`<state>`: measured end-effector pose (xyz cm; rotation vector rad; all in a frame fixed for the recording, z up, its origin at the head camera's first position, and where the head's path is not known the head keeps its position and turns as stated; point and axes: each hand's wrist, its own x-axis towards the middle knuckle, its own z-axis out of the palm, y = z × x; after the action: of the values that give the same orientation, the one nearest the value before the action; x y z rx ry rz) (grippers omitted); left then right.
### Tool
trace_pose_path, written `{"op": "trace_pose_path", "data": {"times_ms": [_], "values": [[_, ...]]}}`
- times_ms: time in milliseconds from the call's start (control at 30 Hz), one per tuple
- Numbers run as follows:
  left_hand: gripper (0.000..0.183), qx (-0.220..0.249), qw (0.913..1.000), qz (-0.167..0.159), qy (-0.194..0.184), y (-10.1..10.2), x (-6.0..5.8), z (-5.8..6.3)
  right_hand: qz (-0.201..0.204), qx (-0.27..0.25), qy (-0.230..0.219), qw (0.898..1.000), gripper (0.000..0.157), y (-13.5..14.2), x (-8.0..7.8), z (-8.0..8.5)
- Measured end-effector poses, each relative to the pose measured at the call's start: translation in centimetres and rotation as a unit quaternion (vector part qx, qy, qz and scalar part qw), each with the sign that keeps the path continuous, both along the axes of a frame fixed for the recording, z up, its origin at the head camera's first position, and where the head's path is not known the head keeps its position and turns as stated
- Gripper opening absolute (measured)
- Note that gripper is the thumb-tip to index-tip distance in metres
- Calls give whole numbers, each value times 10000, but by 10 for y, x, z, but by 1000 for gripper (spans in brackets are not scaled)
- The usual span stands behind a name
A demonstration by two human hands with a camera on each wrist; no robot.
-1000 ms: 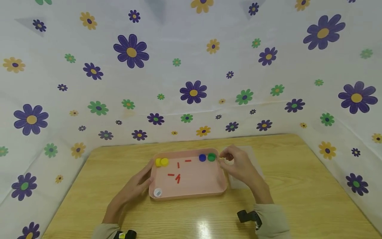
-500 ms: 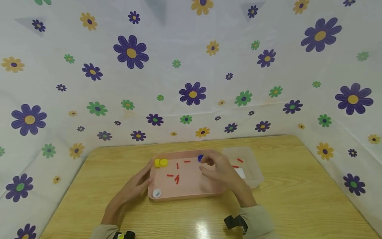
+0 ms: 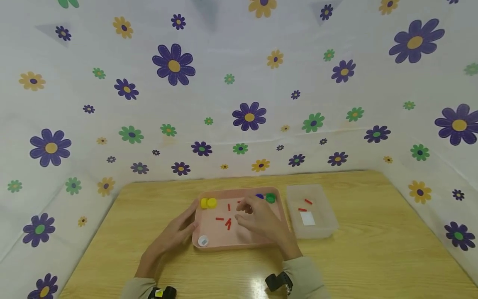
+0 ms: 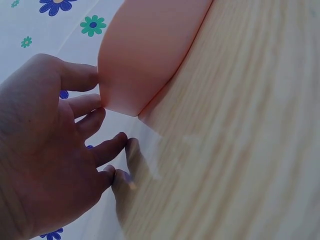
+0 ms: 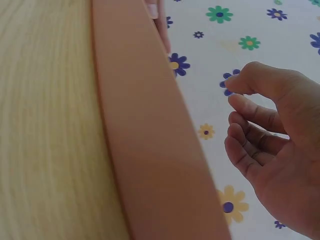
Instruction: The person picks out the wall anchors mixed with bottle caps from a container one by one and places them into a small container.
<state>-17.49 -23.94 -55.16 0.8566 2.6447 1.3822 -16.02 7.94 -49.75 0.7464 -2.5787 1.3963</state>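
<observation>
A person in beige sleeves [image 3: 304,276] is sitting or standing, I cannot tell which, at a pale wood-grain table [image 3: 354,249], with a shallow pink tray with rounded corners [image 3: 231,239] lying before them like a clock face, 12 at the far edge. The bare left hand [image 3: 175,232] is resting at 9 o'clock, its fingers relaxing, gently bent and parted, some tips touching the tray's edge without clasping it. The bare right hand [image 3: 263,222] is hovering over the tray, a little toward 3 o'clock from its middle, its fingers loosely curving and thumb standing slightly off the forefinger; I am seeing nothing in its grasp. Five short red sticks [image 3: 219,219] are lying in the tray, from near its middle toward 9 and 12 o'clock, one partly hiding behind that hand. Two round yellow caps [image 3: 208,203] are sitting together at 10, a round white piece [image 3: 203,241] at 8, and round blue [image 3: 259,195] and green [image 3: 270,197] caps near 1 and 2. Outside, at 3 o'clock, a translucent rectangular box [image 3: 323,216] is holding two more red sticks and a flat white square [image 3: 308,218].
</observation>
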Motion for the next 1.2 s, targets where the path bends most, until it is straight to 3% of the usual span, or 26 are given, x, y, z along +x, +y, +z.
{"op": "trace_pose_path", "data": {"times_ms": [167,467,700,1200], "values": [[67,-41,10000,45,-37,2,-1,2,104,79,-201,9997,9,-9,-2,-15],[68,-75,9999,63,-111,2,-4,3,-71,522,-96,9986,12,-21,-6,-31],[67,-1,9999,-43,133,3,-5,0,-152,781,-41,9968,18,-24,-9,-37],[67,-22,9999,131,-61,3,0,2,-128,1229,-185,9922,22,-31,-11,-42]]}}
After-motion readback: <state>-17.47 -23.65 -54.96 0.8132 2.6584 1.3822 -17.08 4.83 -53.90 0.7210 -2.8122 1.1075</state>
